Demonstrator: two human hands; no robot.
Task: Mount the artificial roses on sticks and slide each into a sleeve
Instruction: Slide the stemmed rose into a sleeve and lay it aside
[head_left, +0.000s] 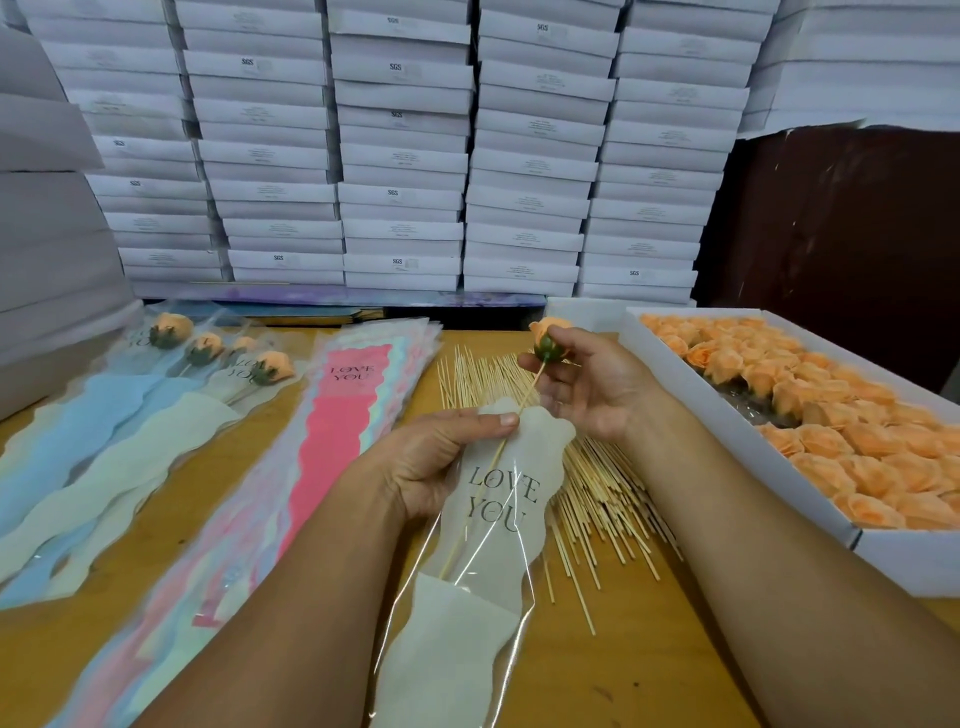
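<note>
Stacked white cartons (400, 156) wall off the back of my wooden bench (613, 670); their small print is too blurred for me to read. My left hand (431, 467) pinches the cream "LOVE YOU" sleeve (498, 519) at its wavy mouth, thumb on top, and the sleeve's lower end runs out of view. My right hand (587, 384) grips the peach rose (548, 338) by its green base, bloom pointing away from me. Its stick (511, 421) slants down-left into the sleeve, tip reaching the opaque pocket. Loose sticks (582, 483) lie beneath; the tray of roses (810, 415) is cut off at right.
</note>
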